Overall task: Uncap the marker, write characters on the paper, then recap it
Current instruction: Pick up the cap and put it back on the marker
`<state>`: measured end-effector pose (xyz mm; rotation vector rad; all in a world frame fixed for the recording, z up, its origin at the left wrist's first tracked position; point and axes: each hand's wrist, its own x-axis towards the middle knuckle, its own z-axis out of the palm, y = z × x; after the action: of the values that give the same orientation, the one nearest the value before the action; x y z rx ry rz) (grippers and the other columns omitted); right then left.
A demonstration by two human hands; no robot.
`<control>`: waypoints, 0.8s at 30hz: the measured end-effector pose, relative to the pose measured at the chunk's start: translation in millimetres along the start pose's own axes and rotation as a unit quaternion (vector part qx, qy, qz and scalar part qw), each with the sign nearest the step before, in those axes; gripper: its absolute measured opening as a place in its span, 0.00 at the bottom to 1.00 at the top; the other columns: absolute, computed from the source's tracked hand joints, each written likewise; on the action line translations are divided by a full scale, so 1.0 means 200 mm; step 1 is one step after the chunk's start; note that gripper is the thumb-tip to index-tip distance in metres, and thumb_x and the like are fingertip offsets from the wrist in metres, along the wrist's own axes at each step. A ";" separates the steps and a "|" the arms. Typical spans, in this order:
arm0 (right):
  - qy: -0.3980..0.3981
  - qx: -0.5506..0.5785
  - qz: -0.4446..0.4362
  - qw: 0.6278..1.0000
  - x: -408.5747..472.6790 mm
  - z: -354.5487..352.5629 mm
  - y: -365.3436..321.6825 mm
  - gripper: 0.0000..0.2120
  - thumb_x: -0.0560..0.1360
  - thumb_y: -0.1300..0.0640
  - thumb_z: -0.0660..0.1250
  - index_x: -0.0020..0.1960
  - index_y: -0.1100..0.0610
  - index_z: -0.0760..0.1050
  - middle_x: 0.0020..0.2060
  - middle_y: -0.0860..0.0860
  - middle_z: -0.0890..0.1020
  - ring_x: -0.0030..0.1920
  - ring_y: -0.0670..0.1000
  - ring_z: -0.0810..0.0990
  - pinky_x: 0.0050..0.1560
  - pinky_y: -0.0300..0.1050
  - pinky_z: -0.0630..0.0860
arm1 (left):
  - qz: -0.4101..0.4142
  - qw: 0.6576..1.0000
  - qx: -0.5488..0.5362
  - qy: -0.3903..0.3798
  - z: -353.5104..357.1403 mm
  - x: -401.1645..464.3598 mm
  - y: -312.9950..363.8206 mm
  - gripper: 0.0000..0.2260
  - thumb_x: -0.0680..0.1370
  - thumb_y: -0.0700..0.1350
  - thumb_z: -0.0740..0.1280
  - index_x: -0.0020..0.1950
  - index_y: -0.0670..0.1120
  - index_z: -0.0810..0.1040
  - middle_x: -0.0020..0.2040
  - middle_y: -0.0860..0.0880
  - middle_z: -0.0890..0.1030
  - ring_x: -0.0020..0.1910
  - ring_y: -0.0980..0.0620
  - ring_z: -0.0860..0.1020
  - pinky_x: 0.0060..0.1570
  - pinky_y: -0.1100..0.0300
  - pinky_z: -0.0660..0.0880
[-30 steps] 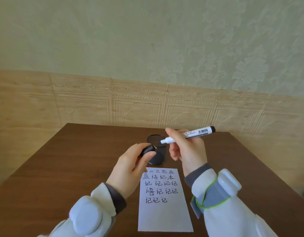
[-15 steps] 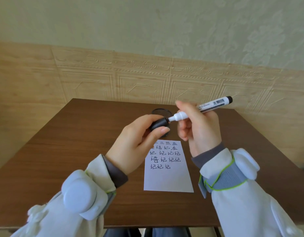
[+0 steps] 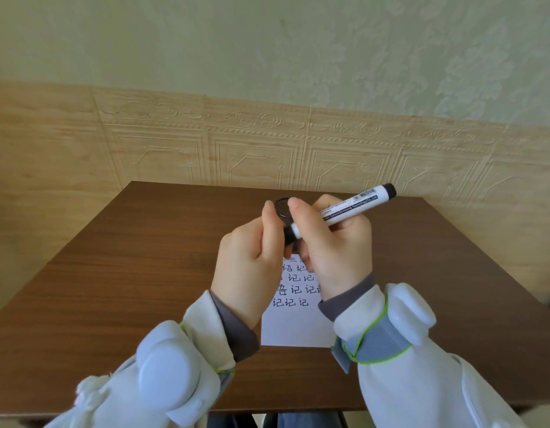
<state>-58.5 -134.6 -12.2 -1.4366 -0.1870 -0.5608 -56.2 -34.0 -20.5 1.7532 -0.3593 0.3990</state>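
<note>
Marker (image 3: 344, 210): white barrel, black end, held aloft above table (image 3: 143, 273), tilted up toward right. Right hand (image 3: 332, 251): fingers curled round barrel.
Cap (image 3: 288, 234): black, seated at marker's lower-left end (fully pressed home or not: cannot tell). Left hand (image 3: 252, 267): fingers curled, pinching cap.
Paper (image 3: 295, 329): white sheet, flat on table under both hands, rows of handwritten characters, partly hidden.
Dark round object (image 3: 281, 208): on table behind hands.
</note>
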 end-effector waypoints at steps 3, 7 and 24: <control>0.006 0.000 -0.011 1.000 -0.01 0.01 0.00 0.21 0.71 0.61 0.69 0.23 0.55 0.66 0.14 0.47 0.67 0.16 0.45 0.65 0.21 0.34 0.63 | -0.120 0.990 -0.074 -0.019 0.01 0.00 0.05 0.24 0.82 0.48 0.51 0.26 0.44 0.64 0.15 0.54 0.62 0.15 0.54 0.59 0.22 0.64 0.59; 0.012 0.010 -0.020 1.000 -0.04 0.01 0.00 0.21 0.73 0.68 0.67 0.25 0.60 0.64 0.14 0.46 0.68 0.15 0.43 0.68 0.21 0.32 0.65 | -0.245 0.942 -0.192 -0.124 -0.02 0.00 0.08 0.20 0.81 0.46 0.51 0.29 0.44 0.61 0.21 0.52 0.58 0.18 0.55 0.53 0.22 0.72 0.52; -0.102 -0.093 -0.028 0.990 0.06 -0.06 0.05 0.21 0.71 0.47 0.71 0.27 0.58 0.70 0.19 0.53 0.74 0.21 0.48 0.72 0.25 0.38 0.67 | -0.296 0.896 -0.230 -0.238 -0.07 0.07 0.02 0.22 0.81 0.54 0.54 0.29 0.45 0.69 0.30 0.49 0.51 0.23 0.54 0.50 0.20 0.68 0.51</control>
<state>-46.2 -149.1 -17.2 -1.6764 -0.3453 -0.4847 -46.4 -21.5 -8.8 1.3785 -0.2183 -0.5307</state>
